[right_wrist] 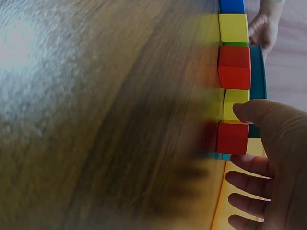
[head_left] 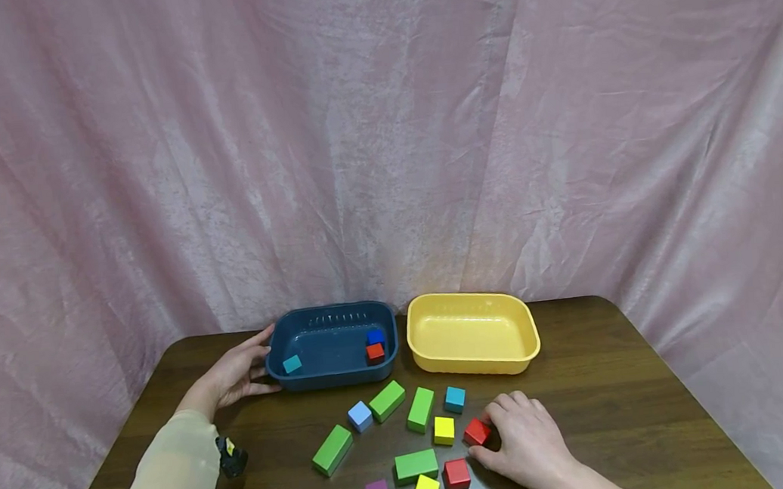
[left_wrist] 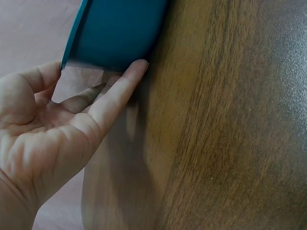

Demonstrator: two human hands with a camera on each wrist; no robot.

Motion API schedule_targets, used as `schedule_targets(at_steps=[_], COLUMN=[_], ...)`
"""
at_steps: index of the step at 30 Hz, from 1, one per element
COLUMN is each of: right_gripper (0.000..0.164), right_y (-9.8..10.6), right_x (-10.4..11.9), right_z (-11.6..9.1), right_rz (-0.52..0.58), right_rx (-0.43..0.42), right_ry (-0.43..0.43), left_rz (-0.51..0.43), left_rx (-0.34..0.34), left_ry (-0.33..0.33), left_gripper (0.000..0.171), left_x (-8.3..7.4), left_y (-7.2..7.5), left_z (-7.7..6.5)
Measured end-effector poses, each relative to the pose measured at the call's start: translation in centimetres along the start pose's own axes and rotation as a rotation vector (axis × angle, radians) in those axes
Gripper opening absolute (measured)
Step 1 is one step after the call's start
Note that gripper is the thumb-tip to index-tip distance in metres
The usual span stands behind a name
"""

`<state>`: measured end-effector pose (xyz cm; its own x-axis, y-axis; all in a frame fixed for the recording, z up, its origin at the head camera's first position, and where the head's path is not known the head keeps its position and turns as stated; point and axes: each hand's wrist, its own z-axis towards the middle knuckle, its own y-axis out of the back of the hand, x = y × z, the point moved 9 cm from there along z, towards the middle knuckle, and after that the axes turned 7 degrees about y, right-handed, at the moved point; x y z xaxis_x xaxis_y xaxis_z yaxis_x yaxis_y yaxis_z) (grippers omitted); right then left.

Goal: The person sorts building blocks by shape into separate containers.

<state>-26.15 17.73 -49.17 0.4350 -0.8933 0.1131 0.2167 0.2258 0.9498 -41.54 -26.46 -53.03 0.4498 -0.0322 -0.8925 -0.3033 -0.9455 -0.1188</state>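
Red cube [head_left: 476, 432] lies between the right hand's [head_left: 524, 443] parted thumb and fingers — from here I'd pinch 2 opposite faces squarely — while the left hand [head_left: 237, 373], fingers spread, touches the blue tray [head_left: 336, 379].

On my left wrist feed I see the left hand [left_wrist: 53, 136], palm showing, touching one end of a teal tub [left_wrist: 120, 33], with wood-grain bench [left_wrist: 220, 124] filling the right and pale cloth [left_wrist: 33, 33] upper left.
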Motion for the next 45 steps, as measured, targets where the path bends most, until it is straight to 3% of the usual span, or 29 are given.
schedule_targets(at_steps=[15, 21, 29, 37, 45], right_gripper=[0.035, 0.031, 0.032, 0.034, 0.033], right_y=[0.1, 1.1, 1.9, 3.7, 5.4], right_x=[-0.2, -0.2, -0.3, -0.1, -0.3], right_z=[0.0, 0.2, 0.3, 0.6, 1.5], right_rz=[0.003, 0.011, 0.018, 0.013, 0.018], right_rx=[-0.029, -0.097, -0.12, -0.214, -0.234], right_ry=[-0.022, -0.005, 0.007, 0.06, 0.064], left_rz=[-0.001, 0.004, 0.002, 0.001, 0.005], left_rx=[-0.015, -0.012, -0.005, -0.015, -0.018], left_ry=[0.007, 0.003, 0.004, 0.006, 0.006], left_gripper=[0.063, 0.063, 0.062, 0.063, 0.062], left_x=[-0.1, -0.2, 0.0, 0.0, -0.1], left_y=[0.0, 0.0, 0.0, 0.0, -0.1], left_z=[-0.1, 0.0, -0.1, -0.1, -0.1])
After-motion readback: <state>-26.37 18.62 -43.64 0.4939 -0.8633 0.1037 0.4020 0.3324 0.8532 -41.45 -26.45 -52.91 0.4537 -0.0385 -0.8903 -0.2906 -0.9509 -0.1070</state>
